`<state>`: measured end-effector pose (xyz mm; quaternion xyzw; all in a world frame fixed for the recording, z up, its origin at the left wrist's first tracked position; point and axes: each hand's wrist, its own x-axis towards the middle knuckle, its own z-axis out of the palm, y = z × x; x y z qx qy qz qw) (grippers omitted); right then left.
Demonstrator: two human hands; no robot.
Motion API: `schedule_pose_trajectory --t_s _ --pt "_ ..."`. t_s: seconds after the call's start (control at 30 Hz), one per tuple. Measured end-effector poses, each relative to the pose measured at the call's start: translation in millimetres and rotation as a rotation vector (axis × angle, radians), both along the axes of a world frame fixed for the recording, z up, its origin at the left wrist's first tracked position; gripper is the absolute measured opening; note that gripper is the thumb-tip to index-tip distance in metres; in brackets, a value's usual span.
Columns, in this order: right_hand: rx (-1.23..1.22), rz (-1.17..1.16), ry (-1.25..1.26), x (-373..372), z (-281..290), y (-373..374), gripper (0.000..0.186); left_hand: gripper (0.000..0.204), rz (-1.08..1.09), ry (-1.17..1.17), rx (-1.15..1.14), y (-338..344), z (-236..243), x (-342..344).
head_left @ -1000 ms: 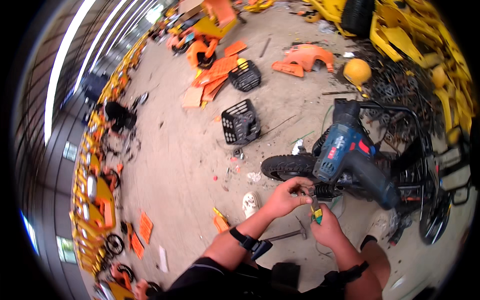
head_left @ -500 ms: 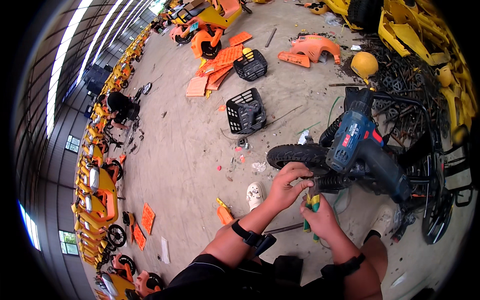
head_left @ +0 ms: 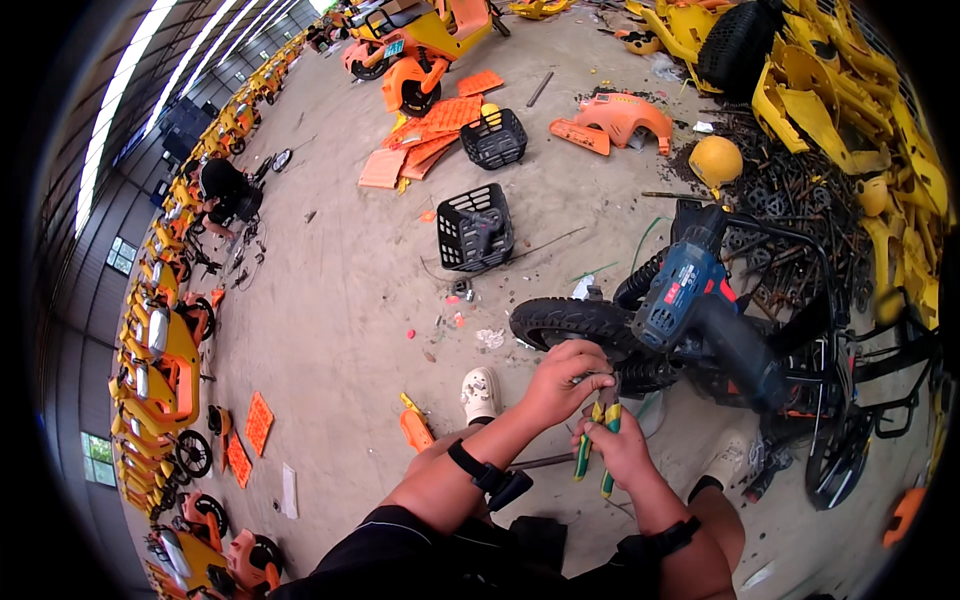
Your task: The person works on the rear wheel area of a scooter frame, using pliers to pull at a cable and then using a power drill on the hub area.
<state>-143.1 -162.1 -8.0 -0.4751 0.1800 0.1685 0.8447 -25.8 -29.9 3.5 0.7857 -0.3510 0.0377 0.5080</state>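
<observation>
My right hand is wrapped round a pair of pliers with green and yellow handles, which stand apart. The plier jaws point up beside my left hand. Thumb and fingers of that left hand come together in a pinch; whatever is between them is too small to make out. Just beyond both hands lies a stripped scooter frame with a black tyre and a coil shock absorber. On top of the frame rests a blue and black cordless power tool.
Black plastic baskets and orange panels lie on the concrete floor ahead. At right are a yellow helmet, heaped metal parts and yellow panels. Yellow scooters line the left side, where another person crouches.
The plier handles have spread further apart in my right hand. My left hand stays pinched beside the jaws. The whole view has shifted slightly, so the scene sits further left.
</observation>
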Motion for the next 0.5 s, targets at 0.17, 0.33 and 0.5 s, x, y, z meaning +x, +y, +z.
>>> schedule_pose_trajectory --t_s 0.17,0.33,0.5 --pt "-0.077 0.065 -0.040 -3.8 -1.3 -10.4 0.016 0.020 0.028 0.007 -0.026 -3.1 -6.4 -3.7" --pt "-0.065 0.046 0.065 -11.5 -0.8 -33.1 0.022 0.019 -0.047 -0.116 0.025 -27.1 -1.0 -5.6" --pt "-0.019 0.027 0.117 -9.1 2.4 -33.1 0.022 0.021 -0.040 0.044 -0.039 -30.3 -7.5 -6.5"
